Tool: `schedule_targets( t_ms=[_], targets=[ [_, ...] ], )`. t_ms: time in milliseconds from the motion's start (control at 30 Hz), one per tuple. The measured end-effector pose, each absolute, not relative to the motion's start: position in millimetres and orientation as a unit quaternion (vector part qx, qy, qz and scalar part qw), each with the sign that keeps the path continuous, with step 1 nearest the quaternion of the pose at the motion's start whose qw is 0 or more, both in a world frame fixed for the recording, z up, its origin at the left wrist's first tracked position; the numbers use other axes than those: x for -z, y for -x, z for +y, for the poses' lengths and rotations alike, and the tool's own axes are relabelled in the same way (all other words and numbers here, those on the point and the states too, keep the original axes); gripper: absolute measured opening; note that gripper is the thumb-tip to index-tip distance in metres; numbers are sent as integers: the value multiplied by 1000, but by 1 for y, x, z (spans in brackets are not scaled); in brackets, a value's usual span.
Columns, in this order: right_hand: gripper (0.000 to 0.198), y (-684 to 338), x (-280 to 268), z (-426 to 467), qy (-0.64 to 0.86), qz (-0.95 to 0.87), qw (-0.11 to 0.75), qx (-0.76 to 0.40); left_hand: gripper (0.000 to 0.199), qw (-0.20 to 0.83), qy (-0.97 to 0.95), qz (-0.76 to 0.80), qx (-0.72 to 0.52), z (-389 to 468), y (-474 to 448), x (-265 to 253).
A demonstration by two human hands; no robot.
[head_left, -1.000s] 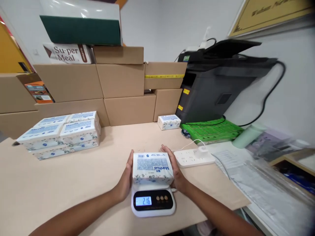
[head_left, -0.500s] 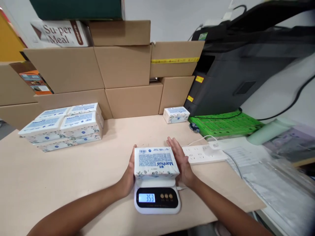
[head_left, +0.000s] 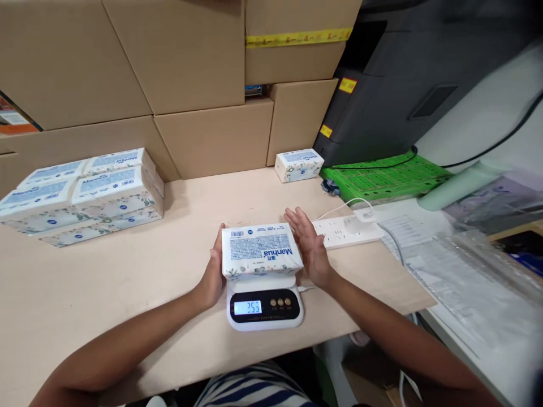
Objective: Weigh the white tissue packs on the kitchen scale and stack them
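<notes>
Currently, left hand (head_left: 213, 276) set along the left side of a Manhua tissue pack (head_left: 261, 249), fingers extended, partly hidden by it. Right hand (head_left: 313, 251) open at the pack's right side, fingers spread and pointing far; contact on that side cannot be told. Pack sits label up on a white digital scale (head_left: 265, 316), lettering upside down from the near side. Scale's display (head_left: 248, 307) lit, at near left; three round buttons to its right. Scale rests on a pale surface (head_left: 203, 198).

Right of the right hand: white power strip (head_left: 345, 230), a plug in its right end. Far left: two-layer stack of Manhua packs (head_left: 108, 189). Far right: single tissue pack (head_left: 299, 165), just beside a green plastic crate (head_left: 386, 175). Beyond, cardboard boxes (head_left: 214, 135) stacked; dark grey printer (head_left: 390, 90) to their right.
</notes>
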State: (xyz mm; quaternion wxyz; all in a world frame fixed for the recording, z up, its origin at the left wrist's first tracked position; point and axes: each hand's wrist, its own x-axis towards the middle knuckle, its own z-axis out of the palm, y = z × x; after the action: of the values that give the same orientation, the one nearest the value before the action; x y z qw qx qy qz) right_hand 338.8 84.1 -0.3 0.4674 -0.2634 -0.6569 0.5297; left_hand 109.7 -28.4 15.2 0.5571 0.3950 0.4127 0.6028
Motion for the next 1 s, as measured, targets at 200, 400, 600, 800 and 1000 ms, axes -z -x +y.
schedule_targets(
  t_ms=[200, 400, 600, 800, 1000],
  targets=[
    [95, -340, -3, 86, 272, -646, 480, -527, 96, 554, -418, 416, -588, -28, -107, -13],
    [96, -342, -6, 85, 279, -649, 483, -517, 94, 574, -396, 409, -589, -27, -102, -5],
    [88, -341, 0, 81, 248, -646, 481, -538, 99, 590, -364, 400, -599, -28, -101, -4],
    [82, -342, 5, 80, 221, -633, 461, -581, 94, 594, -354, 392, -606, -27, -102, -4],
    [82, -343, 10, 77, 201, -660, 439, -575, 89, 578, -361, 405, -609, -25, -102, 1]
  ],
)
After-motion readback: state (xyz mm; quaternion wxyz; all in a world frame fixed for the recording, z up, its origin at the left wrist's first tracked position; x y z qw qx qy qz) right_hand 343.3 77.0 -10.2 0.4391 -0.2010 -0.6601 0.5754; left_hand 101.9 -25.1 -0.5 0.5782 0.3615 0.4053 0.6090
